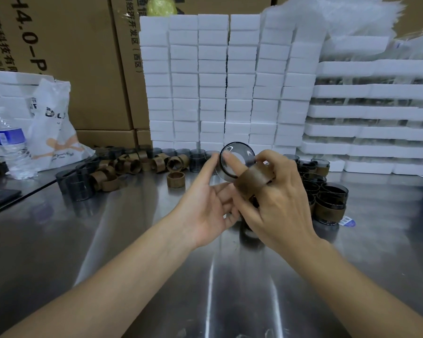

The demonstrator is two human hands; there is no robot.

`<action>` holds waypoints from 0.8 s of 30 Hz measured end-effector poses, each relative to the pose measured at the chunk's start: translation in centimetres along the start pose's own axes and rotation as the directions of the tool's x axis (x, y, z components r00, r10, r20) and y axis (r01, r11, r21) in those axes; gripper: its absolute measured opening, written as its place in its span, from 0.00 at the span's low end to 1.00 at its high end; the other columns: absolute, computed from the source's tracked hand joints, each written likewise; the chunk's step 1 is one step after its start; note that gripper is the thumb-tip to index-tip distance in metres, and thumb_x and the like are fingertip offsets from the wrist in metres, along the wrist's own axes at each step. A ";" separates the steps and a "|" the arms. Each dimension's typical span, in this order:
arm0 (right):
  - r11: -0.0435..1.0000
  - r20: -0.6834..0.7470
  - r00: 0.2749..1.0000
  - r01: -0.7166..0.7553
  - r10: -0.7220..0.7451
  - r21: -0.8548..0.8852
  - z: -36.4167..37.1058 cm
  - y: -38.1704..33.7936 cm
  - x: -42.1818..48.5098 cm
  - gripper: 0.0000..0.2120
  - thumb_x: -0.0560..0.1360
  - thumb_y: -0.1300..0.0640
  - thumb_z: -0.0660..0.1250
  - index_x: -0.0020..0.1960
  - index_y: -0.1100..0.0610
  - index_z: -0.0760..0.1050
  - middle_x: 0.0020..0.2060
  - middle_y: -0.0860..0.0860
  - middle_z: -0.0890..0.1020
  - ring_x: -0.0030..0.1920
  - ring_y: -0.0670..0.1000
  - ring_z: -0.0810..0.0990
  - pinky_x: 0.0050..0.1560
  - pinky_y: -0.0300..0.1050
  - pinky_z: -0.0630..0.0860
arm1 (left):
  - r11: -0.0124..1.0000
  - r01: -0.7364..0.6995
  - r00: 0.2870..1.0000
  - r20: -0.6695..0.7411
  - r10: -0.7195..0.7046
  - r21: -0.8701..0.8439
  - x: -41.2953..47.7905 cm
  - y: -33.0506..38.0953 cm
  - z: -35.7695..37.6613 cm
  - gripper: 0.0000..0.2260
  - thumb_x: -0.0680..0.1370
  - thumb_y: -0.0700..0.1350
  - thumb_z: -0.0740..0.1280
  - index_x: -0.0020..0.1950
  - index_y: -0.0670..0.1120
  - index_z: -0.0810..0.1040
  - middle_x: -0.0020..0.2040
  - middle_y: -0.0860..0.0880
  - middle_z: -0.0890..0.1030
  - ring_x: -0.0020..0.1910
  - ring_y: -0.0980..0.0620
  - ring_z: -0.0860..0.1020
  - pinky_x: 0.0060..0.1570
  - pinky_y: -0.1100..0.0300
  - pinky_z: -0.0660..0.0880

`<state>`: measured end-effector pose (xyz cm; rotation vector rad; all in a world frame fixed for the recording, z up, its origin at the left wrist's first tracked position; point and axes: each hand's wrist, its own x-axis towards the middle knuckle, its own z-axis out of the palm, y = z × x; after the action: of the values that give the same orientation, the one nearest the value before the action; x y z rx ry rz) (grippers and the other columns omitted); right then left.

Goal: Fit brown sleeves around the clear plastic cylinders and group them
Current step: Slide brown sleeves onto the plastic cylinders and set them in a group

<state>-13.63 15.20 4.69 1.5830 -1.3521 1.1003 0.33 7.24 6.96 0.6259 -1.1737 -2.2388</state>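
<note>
Stacked white foam blocks (213,81) and cardboard boxes (83,57) back a steel surface (217,301) strewn with loose sleeves (132,164); sleeved cylinders (330,206) cluster at right. Both forearms reach forward. The right hand (279,206), a brown sleeve (254,179) looped over its fingers, pinches a clear cylinder (237,159) above the surface; the left hand (205,206), fingers straight, touches it.

Brown sleeve (253,178) at centre; smoky-grey clear cylinder (242,153) at its eleven o'clock. White foam blocks (213,81) at twelve o'clock, tan black-printed cartons (66,57) at ten, blue-labelled bottle (10,142) at nine, silvery counter (144,252) at six.
</note>
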 end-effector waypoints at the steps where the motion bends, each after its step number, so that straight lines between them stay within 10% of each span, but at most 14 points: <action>1: 0.999 0.004 0.999 -0.038 0.037 0.001 -0.1 0.0 0.0 0.24 0.82 0.46 0.67 0.79 0.43 0.75 0.65 0.51 0.68 0.57 0.58 0.75 0.62 0.60 0.77 | 1.000 -0.009 1.000 -0.005 0.009 -0.003 0.0 0.0 0.0 0.33 0.75 0.73 0.70 0.64 0.46 0.83 0.48 0.52 0.85 0.42 0.54 0.81 0.55 0.58 0.73; 11: 0.912 0.154 0.919 -0.383 0.362 0.146 0.6 0.2 -1.0 0.36 0.82 0.33 0.60 0.87 0.42 0.59 0.60 0.33 0.62 0.66 0.46 0.75 0.52 0.39 0.73 | 0.992 -0.109 0.994 0.009 0.109 -0.061 -0.1 0.3 -0.3 0.26 0.74 0.66 0.77 0.60 0.48 0.84 0.54 0.49 0.87 0.50 0.51 0.85 0.56 0.57 0.76; 24: 0.917 0.273 0.924 -0.332 0.269 0.221 0.2 -0.3 -0.4 0.30 0.83 0.36 0.60 0.81 0.21 0.52 0.57 0.37 0.68 0.59 0.39 0.73 0.51 0.49 0.83 | 0.910 -0.404 0.912 0.117 0.393 0.095 -0.3 0.7 -0.8 0.28 0.80 0.53 0.75 0.76 0.39 0.77 0.67 0.43 0.84 0.67 0.46 0.83 0.73 0.52 0.76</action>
<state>-13.31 15.20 4.28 1.7823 -1.7134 1.3565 1.20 6.58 7.14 0.2881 -1.3510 -1.8776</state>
